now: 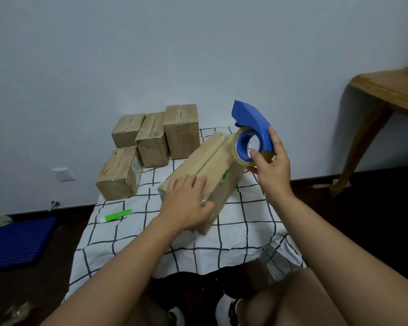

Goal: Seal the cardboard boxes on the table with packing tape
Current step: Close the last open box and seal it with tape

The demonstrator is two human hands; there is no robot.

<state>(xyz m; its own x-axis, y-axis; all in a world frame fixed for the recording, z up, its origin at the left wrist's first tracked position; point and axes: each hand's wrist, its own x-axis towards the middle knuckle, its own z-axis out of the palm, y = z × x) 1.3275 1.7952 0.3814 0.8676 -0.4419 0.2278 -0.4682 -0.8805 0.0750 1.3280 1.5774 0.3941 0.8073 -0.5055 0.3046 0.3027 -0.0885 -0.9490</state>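
Holding the box (pixel 199 175) down with the left hand (pixel 186 201), palm flat and fingers spread over its near end, nothing pinched. Right hand (pixel 270 165) is closed around the dispenser (pixel 252 128), thumb hooked through the core of the roll (pixel 243 147), fingers wrapped over the blue shell; it hovers at the box's far end, roll just beside or touching the cardboard, cannot tell which. Box lies diagonally on the table (pixel 233 231), centre seam dark and apparently still open.

Risks, as judgement: tape could start off the seam since the box sits skewed to the arm; box may slide on the cloth (pixel 132 234) if the left hand lifts during the pull; tape might wrinkle or fold on itself if the dispenser tilts; pen (pixel 118 215) lies near, well clear of the box, but could get knocked.

Materials: box is brown corrugated cardboard, long rectangular, scuffed, green mark on the side. Four more boxes (pixel 151 140) stand at the far left, similar cardboard, glossy tape strips on some. Roll is clear yellowish tape, shiny. Dispenser is smooth hard blue plastic, curved hood ending in a point. Cloth is white with thin dark grid lines, slightly wrinkled, draped over the edge. Pen is green and white.
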